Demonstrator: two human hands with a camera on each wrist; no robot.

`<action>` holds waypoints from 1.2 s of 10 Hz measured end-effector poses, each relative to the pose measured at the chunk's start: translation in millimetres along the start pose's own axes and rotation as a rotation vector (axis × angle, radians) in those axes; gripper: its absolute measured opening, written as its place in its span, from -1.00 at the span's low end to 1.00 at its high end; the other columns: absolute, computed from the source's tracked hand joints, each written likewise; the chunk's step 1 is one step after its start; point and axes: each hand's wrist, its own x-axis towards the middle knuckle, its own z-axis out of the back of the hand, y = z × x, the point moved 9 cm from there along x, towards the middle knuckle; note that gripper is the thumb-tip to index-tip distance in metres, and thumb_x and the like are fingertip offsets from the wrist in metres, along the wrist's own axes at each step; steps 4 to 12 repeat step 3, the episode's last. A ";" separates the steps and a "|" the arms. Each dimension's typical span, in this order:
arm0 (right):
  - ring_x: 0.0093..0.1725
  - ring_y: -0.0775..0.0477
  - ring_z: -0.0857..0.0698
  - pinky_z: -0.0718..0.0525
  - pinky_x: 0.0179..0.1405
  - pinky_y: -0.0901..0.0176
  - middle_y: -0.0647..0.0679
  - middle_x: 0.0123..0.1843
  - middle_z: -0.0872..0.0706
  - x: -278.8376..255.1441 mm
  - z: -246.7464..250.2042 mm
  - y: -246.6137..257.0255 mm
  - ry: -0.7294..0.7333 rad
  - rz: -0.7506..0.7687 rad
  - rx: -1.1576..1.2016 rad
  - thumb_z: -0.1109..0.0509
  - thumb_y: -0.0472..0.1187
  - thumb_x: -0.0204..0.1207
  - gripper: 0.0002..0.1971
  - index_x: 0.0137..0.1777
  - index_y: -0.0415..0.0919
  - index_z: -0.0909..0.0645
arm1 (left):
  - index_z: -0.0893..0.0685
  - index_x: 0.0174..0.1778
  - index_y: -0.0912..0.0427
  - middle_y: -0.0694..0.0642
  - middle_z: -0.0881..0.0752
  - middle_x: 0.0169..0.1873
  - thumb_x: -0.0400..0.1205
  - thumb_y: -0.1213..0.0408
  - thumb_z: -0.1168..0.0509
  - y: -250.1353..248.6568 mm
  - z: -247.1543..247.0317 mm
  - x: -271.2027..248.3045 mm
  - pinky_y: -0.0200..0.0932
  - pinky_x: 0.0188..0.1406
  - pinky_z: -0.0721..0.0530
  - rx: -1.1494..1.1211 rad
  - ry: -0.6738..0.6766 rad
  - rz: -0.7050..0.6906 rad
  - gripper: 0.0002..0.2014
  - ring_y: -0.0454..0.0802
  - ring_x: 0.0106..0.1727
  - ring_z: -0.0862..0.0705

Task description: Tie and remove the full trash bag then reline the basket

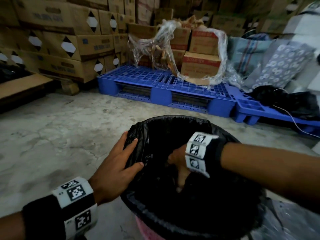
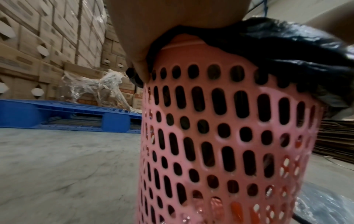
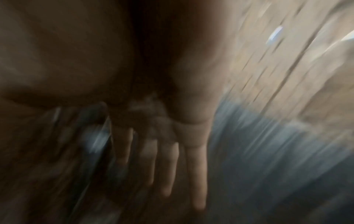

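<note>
Head view, basket: the pink basket [image 1: 147,227] stands on the concrete floor [image 1: 60,135], a black trash bag [image 1: 173,134] folded over its rim.
Head view, left hand [image 1: 117,163]: fingers straight, pressing the bag's cuff against the near-left rim; grip wide, holding nothing.
Head view, right hand [image 1: 180,168]: reaches down inside the bag, fingers pointing downward.
Left wrist view: the bag's cuff [image 2: 287,50] overhangs the perforated wall [image 2: 229,136]; part of the rim shows bare.
Right wrist view: blurred; fingers [image 3: 197,174] look extended, grip wide.
Procedure: judged relining. Pin the cuff, push the liner to the bottom, expel air, then even the overhang.
</note>
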 end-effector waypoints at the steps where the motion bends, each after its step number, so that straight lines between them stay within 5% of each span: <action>1: 0.35 -0.13 -0.59 -0.57 0.37 -0.05 0.04 0.42 -0.55 -49.5 3.4 -16.7 0.092 0.047 0.146 -0.61 0.08 0.18 -0.18 0.48 -0.02 -0.43 | -0.14 0.58 -0.04 -0.13 0.17 0.65 0.41 -0.14 -0.11 -2.7 0.0 7.2 -0.12 0.61 -0.08 0.012 0.014 -0.007 -0.23 -0.18 0.64 0.08; 2: 0.40 -0.10 -0.55 -0.49 0.40 0.09 -0.07 0.44 -0.58 -116.3 14.9 -40.8 -0.085 0.000 0.123 -0.51 0.12 0.36 -0.30 0.48 -0.02 -0.41 | -0.05 0.57 -0.19 -0.22 0.14 0.61 0.33 -0.39 -0.05 -13.9 3.6 9.3 -0.13 0.61 -0.01 -0.031 0.021 0.006 -0.14 -0.21 0.64 0.12; 3: 0.38 0.15 -0.52 -0.46 0.37 0.25 0.12 0.46 -0.54 -193.4 -4.6 -47.6 -0.313 -0.028 0.266 -0.30 0.32 0.41 -0.33 0.51 0.16 -0.32 | -0.05 0.36 -0.56 -0.25 0.07 0.61 0.28 -0.54 0.05 -2.6 20.0 -15.7 -0.08 0.61 0.03 -0.112 -0.121 0.002 -0.32 -0.23 0.63 0.12; 12: 0.38 0.15 -0.52 -0.46 0.37 0.25 0.12 0.46 -0.54 -193.4 -4.6 -47.6 -0.313 -0.028 0.266 -0.30 0.32 0.41 -0.33 0.51 0.16 -0.32 | -0.05 0.36 -0.56 -0.25 0.07 0.61 0.28 -0.54 0.05 -2.6 20.0 -15.7 -0.08 0.61 0.03 -0.112 -0.121 0.002 -0.32 -0.23 0.63 0.12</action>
